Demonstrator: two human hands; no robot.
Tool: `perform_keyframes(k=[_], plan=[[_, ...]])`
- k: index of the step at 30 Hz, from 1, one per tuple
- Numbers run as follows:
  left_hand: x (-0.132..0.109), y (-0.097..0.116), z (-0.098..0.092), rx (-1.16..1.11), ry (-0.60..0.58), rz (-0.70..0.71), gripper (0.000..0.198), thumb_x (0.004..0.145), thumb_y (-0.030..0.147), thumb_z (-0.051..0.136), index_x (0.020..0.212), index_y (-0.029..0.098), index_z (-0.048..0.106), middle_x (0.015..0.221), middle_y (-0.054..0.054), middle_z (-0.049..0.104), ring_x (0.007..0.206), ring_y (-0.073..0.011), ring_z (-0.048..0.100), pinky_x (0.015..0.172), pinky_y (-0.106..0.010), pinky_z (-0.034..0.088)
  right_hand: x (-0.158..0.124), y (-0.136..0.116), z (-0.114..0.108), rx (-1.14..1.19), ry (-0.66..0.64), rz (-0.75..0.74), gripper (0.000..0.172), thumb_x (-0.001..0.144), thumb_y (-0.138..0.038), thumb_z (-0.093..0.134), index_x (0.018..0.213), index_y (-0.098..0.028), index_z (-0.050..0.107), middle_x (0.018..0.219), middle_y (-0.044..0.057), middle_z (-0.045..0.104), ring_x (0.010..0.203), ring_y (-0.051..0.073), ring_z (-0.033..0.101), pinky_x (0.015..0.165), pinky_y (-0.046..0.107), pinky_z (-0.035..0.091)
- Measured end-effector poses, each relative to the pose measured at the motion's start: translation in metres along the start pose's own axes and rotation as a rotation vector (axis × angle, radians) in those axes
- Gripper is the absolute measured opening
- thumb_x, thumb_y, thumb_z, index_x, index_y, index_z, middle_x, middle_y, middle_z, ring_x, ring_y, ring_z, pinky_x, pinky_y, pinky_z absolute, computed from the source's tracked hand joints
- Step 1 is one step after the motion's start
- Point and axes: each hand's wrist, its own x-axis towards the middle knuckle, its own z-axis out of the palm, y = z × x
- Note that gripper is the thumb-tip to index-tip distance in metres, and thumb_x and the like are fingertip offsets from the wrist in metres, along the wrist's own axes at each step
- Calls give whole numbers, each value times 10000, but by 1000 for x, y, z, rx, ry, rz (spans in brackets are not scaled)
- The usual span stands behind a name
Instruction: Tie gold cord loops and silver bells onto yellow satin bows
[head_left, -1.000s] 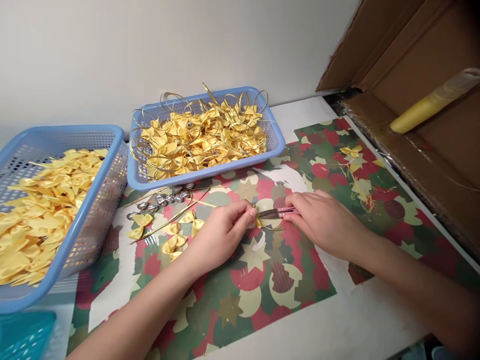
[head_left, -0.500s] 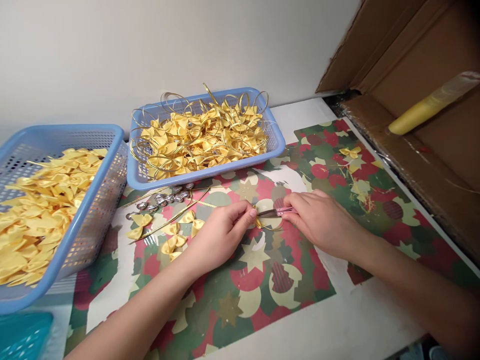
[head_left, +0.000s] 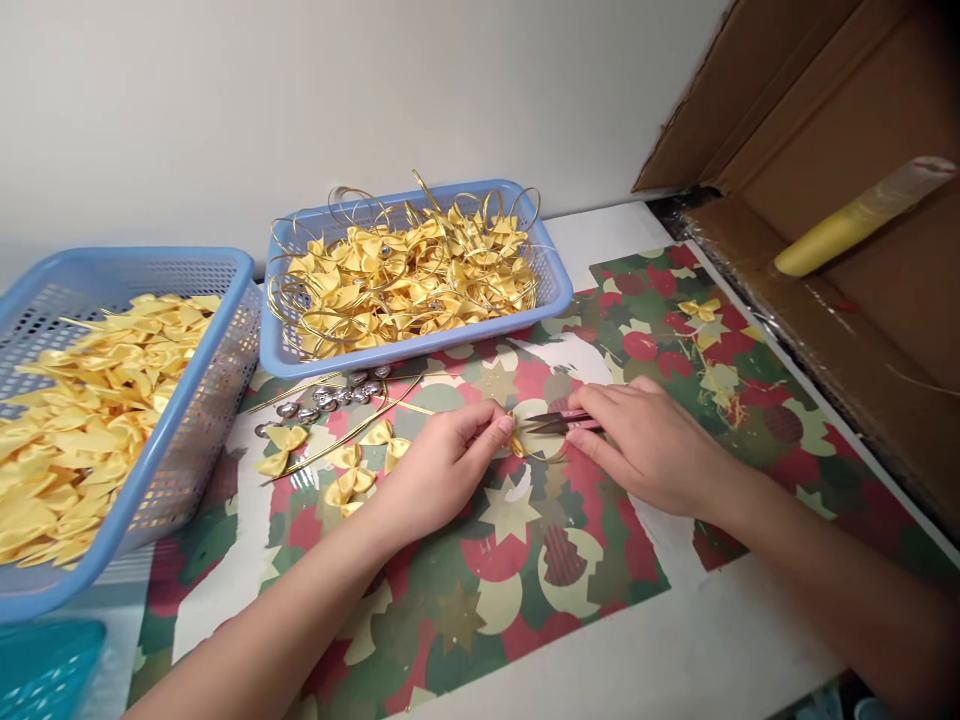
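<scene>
Between thumb and finger, my left hand [head_left: 450, 460] pinches a yellow ribbon bow [head_left: 517, 446], mostly hidden by the fingertips. A thin gold cord [head_left: 546, 459] loops out from it towards the right. My right hand [head_left: 649, 440] is closed around small thread snips [head_left: 551, 424] with a pinkish handle. Their dark blades point left at the bow, with a small gap in between. Left of my left hand lie loose yellow bows [head_left: 349, 480], gold cords [head_left: 349, 434] and several silver jingle bells [head_left: 324, 398].
A blue basket [head_left: 420, 352] at the back holds bows with gold cord loops. Another blue basket [head_left: 161, 440] on the left is heaped with yellow bows. Thread scraps [head_left: 724, 385] and a single bow [head_left: 700, 309] lie right. A cardboard box [head_left: 817, 330] borders the table's right side.
The snips have drawn back slightly to the right, away from the bow, and their blades now show more plainly. My left hand keeps its pinch in the same place.
</scene>
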Motion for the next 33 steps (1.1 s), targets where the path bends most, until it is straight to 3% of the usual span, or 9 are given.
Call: perform_keyframes(k=[23, 26, 29, 31, 33], plan=[[1, 1, 1, 16, 0, -4, 334, 944, 417, 382, 715, 191, 473, 637, 44, 415, 612, -118, 374, 572, -232, 314, 6, -9, 9, -88, 67, -4, 200, 964, -294, 444, 842, -205, 575, 777, -7, 662, 751, 175, 592, 740, 335, 270], [0, 4, -3, -3, -2, -9, 347, 943, 422, 376, 698, 192, 461, 635, 41, 407, 603, -118, 368, 560, -229, 320, 3, -4, 5, -48, 83, 16, 180, 962, -309, 451, 867, -204, 561, 848, 9, 687, 799, 187, 609, 756, 340, 275], [-11, 10, -12, 24, -107, -13, 331, 940, 394, 383, 698, 197, 492, 631, 35, 451, 570, -117, 387, 529, -226, 322, 2, 7, 5, -56, 190, 39, 133, 945, -318, 486, 948, -203, 553, 944, 38, 699, 866, 214, 616, 781, 352, 285], [-21, 16, -20, 124, -274, 24, 258, 905, 343, 467, 719, 207, 582, 664, 19, 538, 589, -125, 456, 536, -229, 342, 3, 16, 7, -105, 277, 50, 125, 944, -301, 491, 934, -201, 566, 922, 44, 702, 843, 216, 611, 785, 357, 290], [-30, 21, -25, 238, -349, 79, 152, 835, 312, 584, 740, 223, 661, 762, -7, 613, 662, -143, 535, 570, -235, 377, 5, 22, 11, -133, 329, 60, 162, 958, -284, 473, 876, -198, 583, 859, 39, 701, 790, 203, 605, 769, 351, 301]])
